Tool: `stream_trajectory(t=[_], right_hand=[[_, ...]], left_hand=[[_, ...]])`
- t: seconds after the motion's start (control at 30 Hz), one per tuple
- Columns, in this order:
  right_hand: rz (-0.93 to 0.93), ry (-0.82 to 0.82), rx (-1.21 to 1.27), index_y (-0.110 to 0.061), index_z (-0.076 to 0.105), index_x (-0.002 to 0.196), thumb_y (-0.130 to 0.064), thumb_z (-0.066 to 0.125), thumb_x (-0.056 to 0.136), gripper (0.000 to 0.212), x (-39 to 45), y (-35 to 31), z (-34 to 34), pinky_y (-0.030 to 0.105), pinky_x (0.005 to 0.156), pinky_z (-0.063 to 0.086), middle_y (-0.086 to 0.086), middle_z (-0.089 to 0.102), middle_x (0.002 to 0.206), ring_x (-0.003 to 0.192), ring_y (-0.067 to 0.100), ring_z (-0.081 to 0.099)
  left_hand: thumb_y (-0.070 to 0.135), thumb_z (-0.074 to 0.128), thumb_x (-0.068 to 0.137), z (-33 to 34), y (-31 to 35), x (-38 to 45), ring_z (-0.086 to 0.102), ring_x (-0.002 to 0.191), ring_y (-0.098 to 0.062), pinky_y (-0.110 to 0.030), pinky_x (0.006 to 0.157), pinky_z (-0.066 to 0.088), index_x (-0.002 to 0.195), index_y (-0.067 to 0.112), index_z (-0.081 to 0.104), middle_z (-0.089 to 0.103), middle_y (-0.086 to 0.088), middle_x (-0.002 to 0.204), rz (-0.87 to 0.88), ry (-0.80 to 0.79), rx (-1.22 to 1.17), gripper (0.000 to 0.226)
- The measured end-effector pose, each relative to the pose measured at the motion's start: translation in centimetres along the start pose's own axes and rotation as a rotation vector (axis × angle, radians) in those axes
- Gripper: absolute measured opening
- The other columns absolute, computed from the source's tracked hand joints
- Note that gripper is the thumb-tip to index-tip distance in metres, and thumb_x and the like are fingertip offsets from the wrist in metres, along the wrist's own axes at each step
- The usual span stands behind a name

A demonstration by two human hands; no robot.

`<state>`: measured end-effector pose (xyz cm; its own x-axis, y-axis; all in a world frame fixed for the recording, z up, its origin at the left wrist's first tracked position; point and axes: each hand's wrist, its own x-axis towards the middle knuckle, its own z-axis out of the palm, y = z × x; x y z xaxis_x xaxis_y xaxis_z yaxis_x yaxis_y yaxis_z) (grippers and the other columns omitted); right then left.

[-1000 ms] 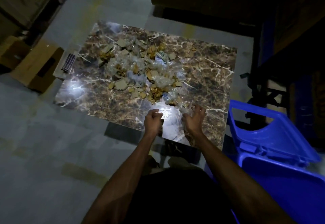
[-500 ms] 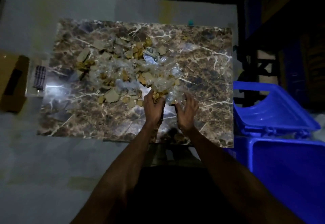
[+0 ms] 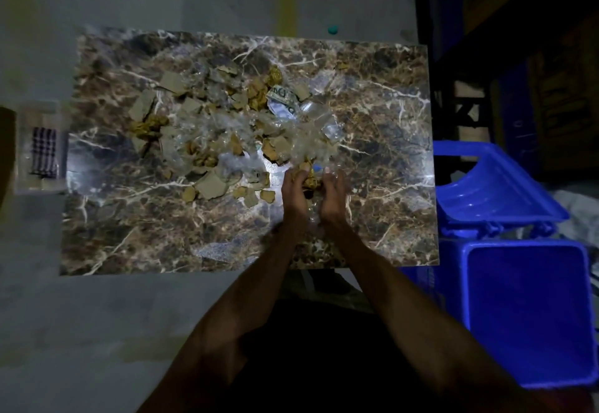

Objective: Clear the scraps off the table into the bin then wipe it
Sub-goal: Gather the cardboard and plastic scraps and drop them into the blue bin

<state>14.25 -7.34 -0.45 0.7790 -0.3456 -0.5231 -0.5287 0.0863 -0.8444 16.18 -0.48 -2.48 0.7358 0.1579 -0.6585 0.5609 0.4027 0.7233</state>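
Scraps [image 3: 227, 127] of torn cardboard, crumpled brown paper and clear plastic film lie heaped across the middle of the marble-patterned bench [image 3: 129, 234], spreading toward its far edge. Left hand [image 3: 293, 197] and right hand [image 3: 334, 198] are cupped together at the heap's near right side, fingers curled around a clump of brown scraps and film. Blue bin [image 3: 531, 312] stands open just beside the bench's near right corner. Checked cloth [image 3: 43, 150] lies off the left edge.

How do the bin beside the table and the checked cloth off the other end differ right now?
The blue bin is rigid plastic standing open at the table's right end; the checked cloth is soft, folded flat, off the left end. The bin looms large; the cloth looks small. Neither hand touches either.
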Motion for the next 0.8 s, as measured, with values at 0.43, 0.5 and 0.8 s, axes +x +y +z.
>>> stream_trajectory(t=[0.43, 0.5, 0.8], right_hand=[[-0.017, 0.026, 0.212, -0.018, 0.041, 0.156, -0.081, 0.059, 0.080, 0.100, -2.4, -2.3, -1.7, 0.042, 0.108, 0.053, 0.011, 0.050, 0.155, 0.136, 0.026, 0.056], [-0.002, -0.010, 0.213, -0.020, 0.042, 0.156, -0.086, 0.060, 0.077, 0.104, -2.9, -2.7, -2.5, 0.048, 0.110, 0.051, 0.011, 0.050, 0.155, 0.136, 0.027, 0.056], [-0.133, -0.164, 0.177, -0.019, 0.032, 0.162, -0.074, 0.055, 0.084, 0.098, -3.4, -7.0, -6.0, 0.049, 0.121, 0.036, 0.005, 0.038, 0.165, 0.148, 0.022, 0.041]], left_hand=[[0.021, 0.059, 0.102, 3.3, 1.7, -5.7, 0.067, 0.106, -0.021, -0.025, 0.081, 0.056, 0.124, 0.012, 0.061, 0.068, -0.009, 0.118, 0.188, -0.030, -0.159, 0.024], [0.021, 0.059, 0.103, 3.9, 1.9, -6.8, 0.067, 0.100, -0.018, -0.028, 0.081, 0.056, 0.122, 0.013, 0.062, 0.069, -0.006, 0.112, 0.200, -0.018, -0.134, 0.021], [0.028, 0.061, 0.102, 5.9, 5.0, -10.8, 0.067, 0.107, -0.023, -0.033, 0.087, 0.056, 0.125, 0.006, 0.062, 0.067, -0.011, 0.117, 0.386, -0.042, 0.003, 0.031]])
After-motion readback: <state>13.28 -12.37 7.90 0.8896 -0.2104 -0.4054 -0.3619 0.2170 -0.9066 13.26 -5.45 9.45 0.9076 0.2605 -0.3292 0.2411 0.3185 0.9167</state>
